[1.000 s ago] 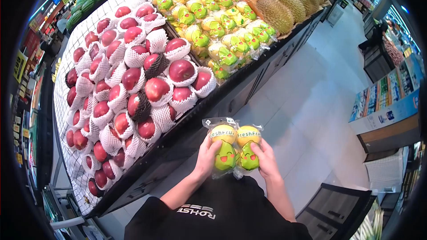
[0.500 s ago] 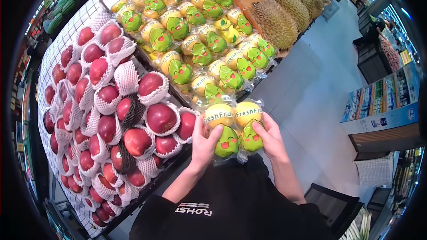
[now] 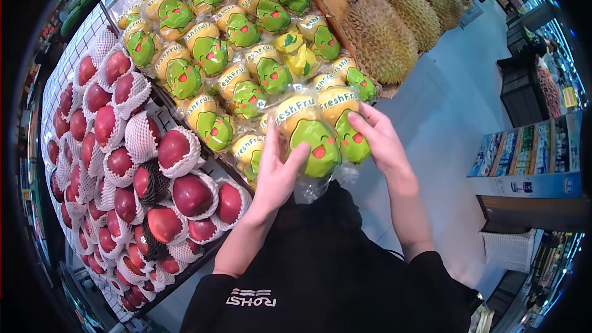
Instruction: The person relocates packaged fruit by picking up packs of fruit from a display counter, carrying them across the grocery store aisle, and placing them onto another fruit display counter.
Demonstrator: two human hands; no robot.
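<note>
My left hand holds the left side of a clear bag of yellow fruit with a green smiling leaf print and "FreshFruit" lettering. My right hand grips a similar bag on the right, its thumb on the front. Both bags touch each other over the near edge of a display of packed yellow fruit. They cover part of the front row behind them.
Red fruit in white foam nets fills the stand at left. Durians lie beyond the packs at upper right. Watermelons show at upper left. A blue-edged shelf of boxes stands across the aisle at right. A person is farther back.
Both hands have moved up and forward with the two bags, from over the floor to the edge of the packed fruit. The display appears nearer and larger.
</note>
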